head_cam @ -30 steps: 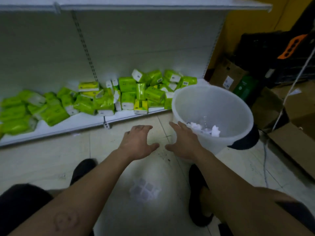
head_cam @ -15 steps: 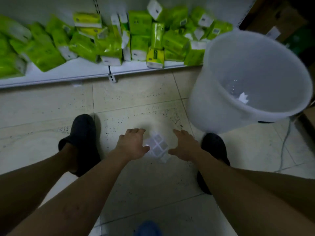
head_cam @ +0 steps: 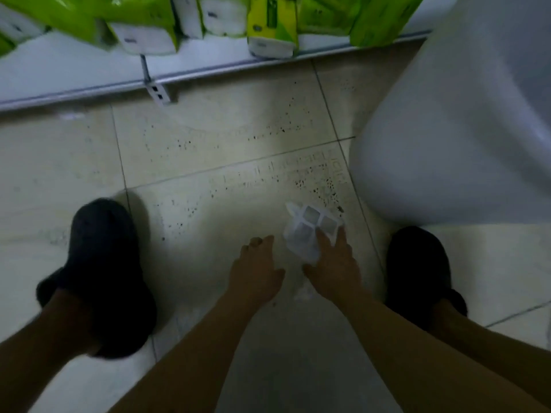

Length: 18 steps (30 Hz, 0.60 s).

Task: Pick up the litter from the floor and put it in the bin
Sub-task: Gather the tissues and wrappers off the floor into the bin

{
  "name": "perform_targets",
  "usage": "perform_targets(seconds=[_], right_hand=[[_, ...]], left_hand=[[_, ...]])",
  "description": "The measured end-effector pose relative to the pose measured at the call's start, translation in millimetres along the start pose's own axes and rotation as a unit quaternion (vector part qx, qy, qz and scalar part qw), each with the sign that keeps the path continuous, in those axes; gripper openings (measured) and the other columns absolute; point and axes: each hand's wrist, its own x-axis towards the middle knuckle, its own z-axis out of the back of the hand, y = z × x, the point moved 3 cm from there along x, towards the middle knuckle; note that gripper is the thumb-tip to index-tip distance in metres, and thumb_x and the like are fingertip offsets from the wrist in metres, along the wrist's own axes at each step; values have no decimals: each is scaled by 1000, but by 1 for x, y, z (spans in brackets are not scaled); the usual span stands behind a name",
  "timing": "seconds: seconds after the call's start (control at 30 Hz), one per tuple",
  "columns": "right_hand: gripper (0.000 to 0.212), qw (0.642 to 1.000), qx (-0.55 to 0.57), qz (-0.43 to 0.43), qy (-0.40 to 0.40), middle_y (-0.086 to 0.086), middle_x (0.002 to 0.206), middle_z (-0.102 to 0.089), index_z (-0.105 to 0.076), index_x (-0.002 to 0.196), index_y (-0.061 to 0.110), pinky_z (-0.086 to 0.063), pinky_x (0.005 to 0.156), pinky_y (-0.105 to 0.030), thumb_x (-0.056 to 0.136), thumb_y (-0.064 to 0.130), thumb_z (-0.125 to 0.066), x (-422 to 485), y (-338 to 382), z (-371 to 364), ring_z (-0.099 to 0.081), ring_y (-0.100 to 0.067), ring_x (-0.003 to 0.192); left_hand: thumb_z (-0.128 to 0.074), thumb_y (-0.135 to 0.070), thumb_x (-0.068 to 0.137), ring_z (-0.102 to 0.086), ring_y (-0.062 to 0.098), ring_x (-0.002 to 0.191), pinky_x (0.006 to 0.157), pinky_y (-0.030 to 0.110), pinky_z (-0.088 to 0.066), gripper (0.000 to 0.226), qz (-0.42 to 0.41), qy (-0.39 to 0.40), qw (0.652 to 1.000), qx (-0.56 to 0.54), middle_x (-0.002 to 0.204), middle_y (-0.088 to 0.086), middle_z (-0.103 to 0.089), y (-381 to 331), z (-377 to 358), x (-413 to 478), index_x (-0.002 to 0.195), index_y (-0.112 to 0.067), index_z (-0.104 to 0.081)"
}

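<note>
— While both hands are reaching down between the 2 dark shoes (head_cam: 104, 272), what is the right hand (head_cam: 334, 266) doing?

— It is pinching a clear plastic tray (head_cam: 310, 231), a piece of litter with square pockets, with its fingers lying over the tray's near edge. The tray is tilting up off the floor (head_cam: 208, 162), just in front of the right shoe.

— And the left hand (head_cam: 258, 269)?

— It is hanging just beside the tray, fingers loosely curled and holding nothing. It is not touching the plastic.

— Where is the bin (head_cam: 453, 138) sitting?

— It is standing on the floor at the right, its translucent white wall rising near the tray and close to the right shoe. Its inside is not showing from this angle.

— Anything else lying nearby?

— Green and white packs (head_cam: 271, 25) are crowding the low shelf (head_cam: 74, 73) at the top, and a small pale scrap (head_cam: 302, 293) is lying on the tile under the right wrist.
</note>
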Motion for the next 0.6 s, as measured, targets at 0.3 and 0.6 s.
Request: perform_targets(seconds=[0.3,0.6], right_hand=[[77,999,42,-9,4,-16,137,-34,-24,142,31,-44,95,-45,77,36,-64,70,-1,6,-39,-34,121],[16,997,44,39,-54,-8,97,-57,-60,83,17,-41,66,-27,91,27,-50,70,-17,5,-55,-23,85]], left_hand=[[-58,-10,89,-49,30,115,84,24,-36,39,-30,-39,987,-155,124,19,-54,-38,-3,75,125,2,-49],[-64,-21,85,-55,19,71,55,21,-35,6,5,-33,976,-213,77,3,-62,-23,-13,70,84,-16,-62]])
